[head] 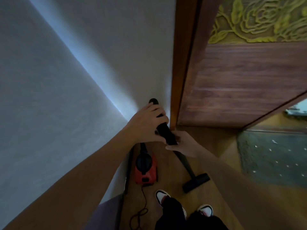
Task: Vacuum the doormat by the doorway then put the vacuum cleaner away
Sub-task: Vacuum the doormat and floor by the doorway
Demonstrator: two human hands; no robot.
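Left grip [149,125]: clenched round black wand [167,135].
Right grip [181,144]: holding the wand from beneath.
Floor head [196,182]: on wood floor, short of doormat [272,155].
Red vacuum body [146,170]: beside wall.
Hazard: loose cord [141,211] by shoes; may snag or trip.

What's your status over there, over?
Left hand and right hand grip the wand. Nozzle on floor, off the doormat. Cord loose near the shoes.

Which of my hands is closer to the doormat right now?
Right. The right hand holds the wand on the side toward the doormat; the left hand grips it higher up, beside the wall.
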